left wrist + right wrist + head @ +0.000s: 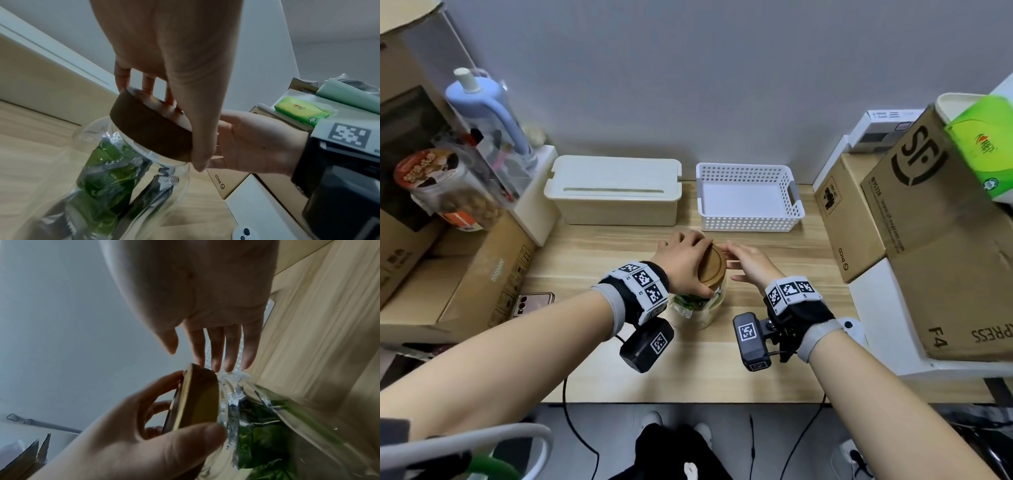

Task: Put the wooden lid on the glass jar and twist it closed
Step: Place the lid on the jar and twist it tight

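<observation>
- The left hand (686,263) grips the wooden lid (711,267) from above: its thumb (200,146) is curled down one side of the rim and its fingers (123,76) down the far side, so the lid sits clamped between them.
- The lid rests on the mouth of the glass jar (115,178), which stands directly below those fingers; green leaves in clear wrapping fill it.
- The right hand (748,262) is just beside the lid, holding nothing, with its fingers (232,350) straight and slightly spread; their tips are close to the jar's neck, though I cannot tell whether they touch the glass.
- The step in hand looks like seating the lid, with the twist about to begin or only just started.
- Next, the right fingers likely need to close round the glass under the lid to steady it, while the left fingers turn the rim, keeping it level so it does not bind.
</observation>
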Demonstrator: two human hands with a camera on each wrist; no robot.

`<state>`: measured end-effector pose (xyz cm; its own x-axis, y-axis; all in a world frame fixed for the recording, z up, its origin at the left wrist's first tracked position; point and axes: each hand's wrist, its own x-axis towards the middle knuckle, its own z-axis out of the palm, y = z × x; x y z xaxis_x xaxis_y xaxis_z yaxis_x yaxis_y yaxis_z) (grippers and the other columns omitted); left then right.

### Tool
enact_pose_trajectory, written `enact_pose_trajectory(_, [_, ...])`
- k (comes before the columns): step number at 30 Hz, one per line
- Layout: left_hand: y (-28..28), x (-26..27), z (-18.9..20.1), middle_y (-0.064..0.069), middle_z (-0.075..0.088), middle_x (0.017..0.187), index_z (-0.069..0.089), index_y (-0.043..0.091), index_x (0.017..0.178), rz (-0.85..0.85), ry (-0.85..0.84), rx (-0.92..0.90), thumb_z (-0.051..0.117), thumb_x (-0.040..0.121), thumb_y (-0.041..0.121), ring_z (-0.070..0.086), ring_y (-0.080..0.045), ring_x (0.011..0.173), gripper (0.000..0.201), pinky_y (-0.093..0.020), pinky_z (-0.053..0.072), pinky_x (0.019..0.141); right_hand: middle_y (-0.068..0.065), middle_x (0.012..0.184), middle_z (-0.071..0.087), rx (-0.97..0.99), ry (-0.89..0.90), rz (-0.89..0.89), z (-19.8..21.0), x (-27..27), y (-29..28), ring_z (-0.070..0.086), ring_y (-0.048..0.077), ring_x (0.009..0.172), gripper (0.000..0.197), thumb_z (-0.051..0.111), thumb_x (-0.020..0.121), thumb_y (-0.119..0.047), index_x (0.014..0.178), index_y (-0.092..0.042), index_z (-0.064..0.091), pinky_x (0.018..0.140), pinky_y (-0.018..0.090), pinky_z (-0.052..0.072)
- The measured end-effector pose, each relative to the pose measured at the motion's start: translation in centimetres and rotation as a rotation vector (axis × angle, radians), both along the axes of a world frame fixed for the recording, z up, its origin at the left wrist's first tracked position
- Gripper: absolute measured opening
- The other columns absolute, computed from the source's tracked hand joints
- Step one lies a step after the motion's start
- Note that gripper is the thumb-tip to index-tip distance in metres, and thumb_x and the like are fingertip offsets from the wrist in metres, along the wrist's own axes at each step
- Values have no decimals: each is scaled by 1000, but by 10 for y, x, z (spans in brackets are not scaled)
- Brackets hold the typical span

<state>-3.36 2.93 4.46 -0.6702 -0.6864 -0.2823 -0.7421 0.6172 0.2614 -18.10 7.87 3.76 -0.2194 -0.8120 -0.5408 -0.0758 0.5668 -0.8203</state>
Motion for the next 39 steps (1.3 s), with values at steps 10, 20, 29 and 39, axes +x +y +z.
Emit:
enact_pose_trajectory(10, [4, 4, -8, -6, 26, 151, 17, 20, 147, -47, 23, -12, 74, 60, 53, 24, -29, 137, 109, -50, 26, 109, 8, 119, 61, -40, 42, 19, -4, 3, 2, 53, 19, 113, 32, 49, 95, -15, 125, -9, 59, 89, 32, 41])
enact_pose_trajectory(20, [-1, -14, -10, -7, 19, 160, 16, 12, 149, -291, -45, -91, 32, 85, 66, 13, -21, 149, 85, -52, 1, 121, -1, 160, 21, -391, 379, 118, -11, 7, -8, 13, 15, 148, 50, 34, 100, -34, 148, -25, 26, 123, 41, 9])
enact_pose_trajectory(29, [-1, -13, -19, -25, 68, 113, 62, -4, 114, -437, 228, -134, 45, 76, 30, 65, -40, 102, 54, -47, 50, 92, -12, 159, 24, -395, 880, 684, -12, 22, -9, 12, 14, 149, 51, 19, 95, -48, 145, -39, 31, 119, 49, -3])
enact_pose_trajectory(39, [-13, -17, -47, -6, 11, 161, 14, 13, 150, -362, 212, -44, 29, 85, 41, 10, -16, 149, 71, -13, -16, 114, -8, 157, 31, -490, 969, 803, -11, 26, -16, 16, 15, 149, 60, 12, 91, -46, 146, -32, 32, 121, 45, -1])
